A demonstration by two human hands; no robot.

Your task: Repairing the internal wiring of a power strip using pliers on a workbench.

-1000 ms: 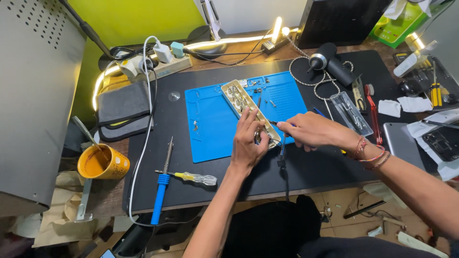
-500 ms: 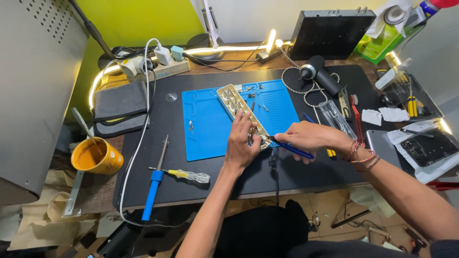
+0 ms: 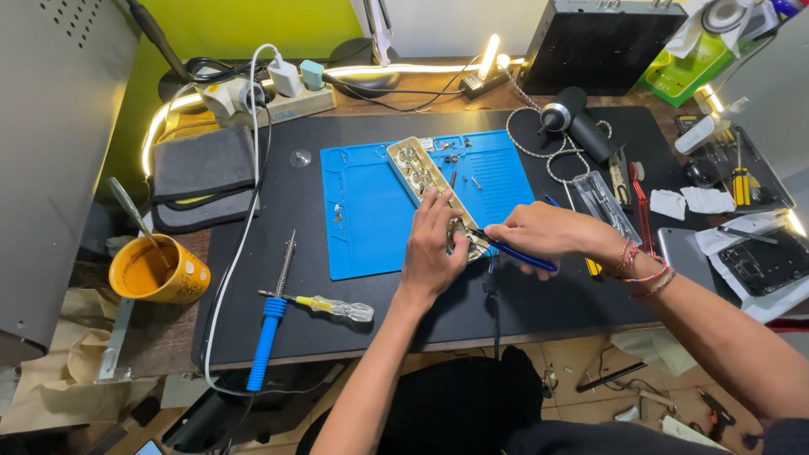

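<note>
Left hand (image 3: 431,253) presses flat, fingers spread, on a long circuit board (image 3: 425,179); right hand (image 3: 543,236) grips blue-handled pliers (image 3: 514,253) at the board's near end.

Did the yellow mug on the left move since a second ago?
No. The yellow mug sits at the black mat's left edge, left of the blue-handled soldering iron, as before; only the camera shifted.

Bright glowing light strip (image 3: 404,69) at desk's back, even light, sharp, wide-angle edge bending
</note>
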